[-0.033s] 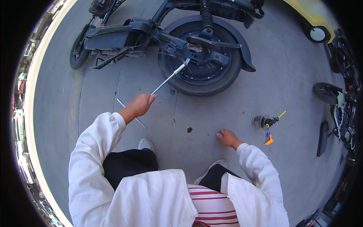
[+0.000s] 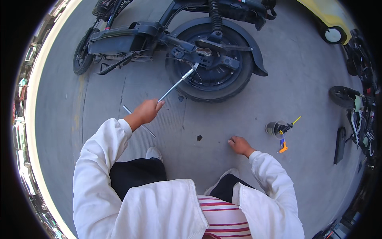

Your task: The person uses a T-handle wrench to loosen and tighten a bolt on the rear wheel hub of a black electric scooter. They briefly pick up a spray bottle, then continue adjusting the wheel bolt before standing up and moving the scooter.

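My left hand (image 2: 147, 111) is closed round a silver T-handle socket wrench (image 2: 175, 87). Its crossbar sticks out on both sides of the hand, while the shaft slants up and away to the right. The socket end meets the bracket by the hub of a black electric scooter's rear wheel (image 2: 238, 82); what it sits on there is too small to make out. My right hand (image 2: 241, 145), curled into a loose fist, is in front of my right knee, with nothing seen in it and apart from the scooter (image 2: 119, 40).
A clear plastic tub (image 2: 274, 129) holding a yellow-and-black tool stands on the pavement to the right, an orange-and-blue tool (image 2: 283, 147) beside it. Another two-wheeler (image 2: 354, 109) is at the far right. A yellow vehicle (image 2: 330, 18) stands at the far right corner.
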A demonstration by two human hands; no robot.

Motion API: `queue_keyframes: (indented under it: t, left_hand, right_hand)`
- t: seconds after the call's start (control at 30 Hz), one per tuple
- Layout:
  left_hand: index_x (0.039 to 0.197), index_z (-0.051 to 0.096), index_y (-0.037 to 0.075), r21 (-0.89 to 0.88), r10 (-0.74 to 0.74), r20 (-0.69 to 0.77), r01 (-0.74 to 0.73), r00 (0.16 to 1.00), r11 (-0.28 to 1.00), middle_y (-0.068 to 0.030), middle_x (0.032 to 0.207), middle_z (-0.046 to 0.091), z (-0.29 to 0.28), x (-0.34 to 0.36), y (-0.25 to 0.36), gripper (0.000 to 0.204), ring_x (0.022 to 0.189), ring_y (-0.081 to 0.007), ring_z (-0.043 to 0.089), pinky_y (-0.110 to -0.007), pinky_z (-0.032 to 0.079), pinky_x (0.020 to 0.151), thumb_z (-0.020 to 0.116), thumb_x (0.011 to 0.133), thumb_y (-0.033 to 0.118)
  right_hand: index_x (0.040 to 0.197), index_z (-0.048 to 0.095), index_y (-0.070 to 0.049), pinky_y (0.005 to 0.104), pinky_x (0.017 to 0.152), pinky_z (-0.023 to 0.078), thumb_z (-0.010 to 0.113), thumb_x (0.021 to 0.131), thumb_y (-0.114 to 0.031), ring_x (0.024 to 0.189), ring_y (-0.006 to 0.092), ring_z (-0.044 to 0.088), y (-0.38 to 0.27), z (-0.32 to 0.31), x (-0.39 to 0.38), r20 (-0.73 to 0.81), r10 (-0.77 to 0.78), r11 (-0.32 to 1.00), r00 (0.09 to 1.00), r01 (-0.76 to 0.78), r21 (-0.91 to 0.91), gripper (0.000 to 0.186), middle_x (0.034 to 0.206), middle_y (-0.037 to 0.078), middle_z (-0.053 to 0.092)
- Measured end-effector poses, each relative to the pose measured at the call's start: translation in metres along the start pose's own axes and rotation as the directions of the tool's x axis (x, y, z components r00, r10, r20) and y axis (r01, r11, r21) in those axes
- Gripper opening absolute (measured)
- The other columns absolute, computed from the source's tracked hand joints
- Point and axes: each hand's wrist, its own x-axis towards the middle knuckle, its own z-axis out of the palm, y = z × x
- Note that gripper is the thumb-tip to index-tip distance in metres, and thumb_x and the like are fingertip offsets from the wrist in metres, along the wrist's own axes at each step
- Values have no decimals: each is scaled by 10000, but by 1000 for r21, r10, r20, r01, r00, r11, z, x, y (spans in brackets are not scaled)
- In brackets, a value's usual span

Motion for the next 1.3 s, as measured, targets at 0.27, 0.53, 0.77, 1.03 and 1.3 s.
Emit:
queue_keyframes:
  t: [0.27, 0.53, 0.77, 1.03, 1.3]
  left_hand:
    - [874, 586, -25, -139, 35, 42, -29, 998, 990, -248, 778, 624, 14, -8, 16, 556, 740, -434, 598, -497, 476, 733, 369, 1060, 452]
    - [884, 580, -18, 15, 56, -22, -56, 998, 998, -200, 761, 595, 1, 11, -10, 584, 708, -355, 581, -474, 472, 702, 343, 1066, 483]
    - [840, 559, 0, 8, 42, -67, -41, 997, 999, -162, 670, 557, 8, 3, -5, 582, 606, -313, 529, -451, 462, 655, 331, 1071, 484]
    - [836, 556, -2, -173, 144, 32, -136, 989, 975, -171, 698, 553, 13, -3, 16, 586, 638, -326, 525, -461, 455, 667, 327, 1070, 483]
    - [856, 569, -8, -67, 109, -16, -110, 994, 992, -188, 690, 576, 14, 7, 14, 600, 604, -324, 571, -435, 480, 621, 296, 1074, 479]
  right_hand:
    - [1008, 633, 7, 489, 872, 473, 518, 974, -331, 981, 431, 610, 14, 2, -11, -23, -23, 1000, 999, 22, -19, 358, 1028, 245, 656]
    - [992, 630, 14, 495, 868, 473, 521, 972, -330, 978, 438, 611, 3, 1, 3, -60, -46, 999, 997, 46, 4, 362, 1014, 242, 658]
    - [966, 623, 18, 516, 866, 461, 514, 964, -335, 972, 450, 603, 10, -5, -6, -77, -30, 999, 997, 33, 34, 370, 996, 250, 655]
    - [1002, 642, 6, 501, 876, 471, 519, 968, -329, 983, 443, 607, 13, 7, 2, -56, -46, 999, 997, 45, -24, 359, 1011, 247, 659]
    - [1002, 641, 3, 492, 880, 476, 522, 969, -328, 995, 443, 609, 16, -12, -8, -99, 19, 994, 995, -8, 112, 353, 1023, 244, 665]
